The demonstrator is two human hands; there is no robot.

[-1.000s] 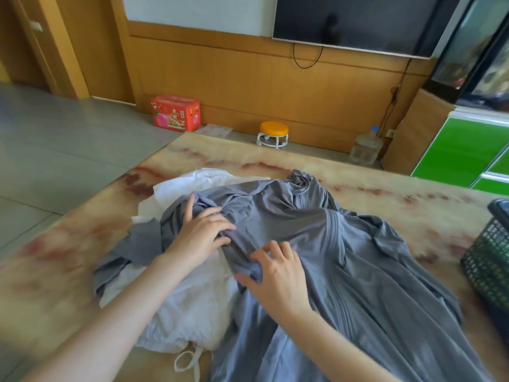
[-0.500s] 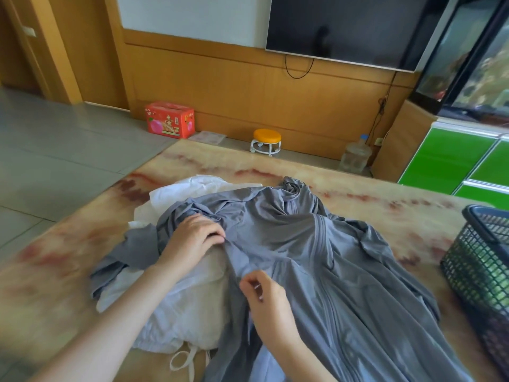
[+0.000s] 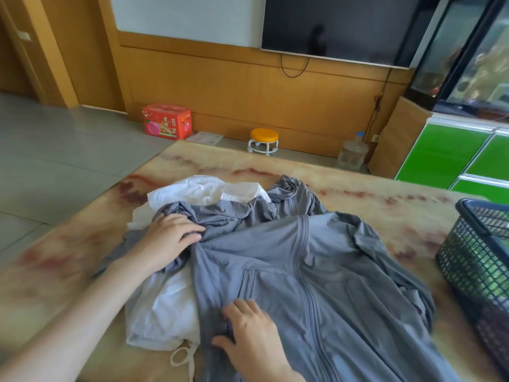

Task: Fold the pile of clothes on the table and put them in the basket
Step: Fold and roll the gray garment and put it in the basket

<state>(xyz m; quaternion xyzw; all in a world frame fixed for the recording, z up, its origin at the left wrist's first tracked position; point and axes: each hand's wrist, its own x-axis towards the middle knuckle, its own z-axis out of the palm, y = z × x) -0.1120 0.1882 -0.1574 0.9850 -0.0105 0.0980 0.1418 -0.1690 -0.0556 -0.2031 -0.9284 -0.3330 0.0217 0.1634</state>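
At upper left of the frame, grey floor tiles (image 3: 55, 150) meet a wood-panelled wall (image 3: 220, 86), where a red box (image 3: 166, 121), orange stool (image 3: 264, 140) and water jug (image 3: 352, 155) stand below a dark television (image 3: 338, 23). Lower down, the marbled table (image 3: 68, 244) carries a white garment (image 3: 165, 307) under a grey jacket (image 3: 303, 271). The left hand (image 3: 170, 238), fingers bent, grips bunched jacket cloth; the right hand (image 3: 253, 334) pinches a fold at bottom centre. At far right the mesh basket (image 3: 479, 260) sits on the table, below green cabinets (image 3: 451, 158).

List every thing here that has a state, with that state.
grey jacket: unfolded, spread on the table, partly over the white garment.
white garment: crumpled, unfolded.
basket: upright, on the table at right.
left hand: grips bunched jacket fabric.
right hand: pinches jacket fabric.
TV: screen dark.
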